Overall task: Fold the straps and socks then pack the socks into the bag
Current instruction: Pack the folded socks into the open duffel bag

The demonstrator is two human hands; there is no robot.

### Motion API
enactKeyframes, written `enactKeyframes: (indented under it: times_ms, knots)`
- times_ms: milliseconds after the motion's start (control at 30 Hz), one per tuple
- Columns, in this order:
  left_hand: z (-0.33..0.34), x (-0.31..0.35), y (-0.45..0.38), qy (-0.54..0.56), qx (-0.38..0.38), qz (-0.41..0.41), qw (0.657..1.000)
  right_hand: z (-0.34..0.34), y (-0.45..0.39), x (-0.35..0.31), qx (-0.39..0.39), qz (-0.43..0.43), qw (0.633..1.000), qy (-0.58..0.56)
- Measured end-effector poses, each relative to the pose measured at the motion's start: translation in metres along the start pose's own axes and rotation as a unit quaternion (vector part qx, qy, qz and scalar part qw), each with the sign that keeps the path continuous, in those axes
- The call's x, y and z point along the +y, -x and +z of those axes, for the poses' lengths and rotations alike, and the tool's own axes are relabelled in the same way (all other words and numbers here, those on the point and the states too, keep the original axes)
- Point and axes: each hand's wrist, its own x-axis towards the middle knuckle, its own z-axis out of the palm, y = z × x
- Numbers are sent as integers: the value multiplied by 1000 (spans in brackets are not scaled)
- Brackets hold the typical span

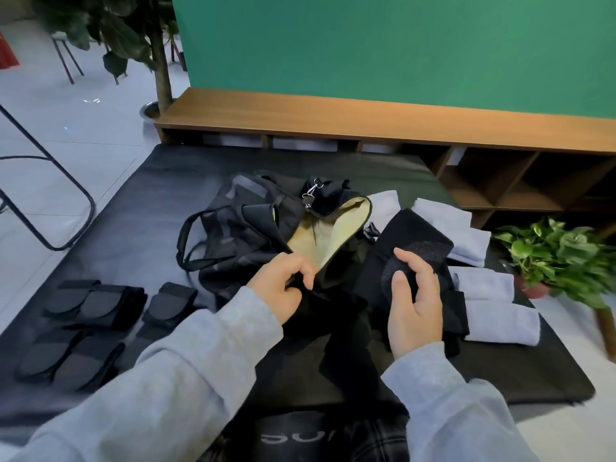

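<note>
Head view: the left hand pinches the near edge of the open black bag on the dark mat. The right hand grips a black sock just right of the bag's pale-lined opening.

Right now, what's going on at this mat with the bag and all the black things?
A person is packing a black bag that lies open on a dark mat. The left hand pinches the bag's opening edge, while the right hand holds a folded black sock beside it, not yet inside. Folded black pieces lie in a group at the left, and folded pale towels lie at the right.
</note>
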Motion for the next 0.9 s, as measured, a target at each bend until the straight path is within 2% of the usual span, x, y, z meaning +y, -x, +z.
enactKeyframes:
  times_ms: [200, 400, 767, 900]
  knots:
    - [2, -1, 43, 26, 1, -27, 999, -4, 23, -1, -16, 30, 999, -1]
    - [-2, 4, 65, 33, 15, -47, 998, -5, 37, -16, -42, 9, 999, -15]
    - [-2, 14, 90, 52, 8, -42, 998, -11, 51, -30, -45, -28, 998, -29]
    - [0, 9, 94, 73, 27, -58, 995, -8, 52, -34, -51, -39, 998, -27]
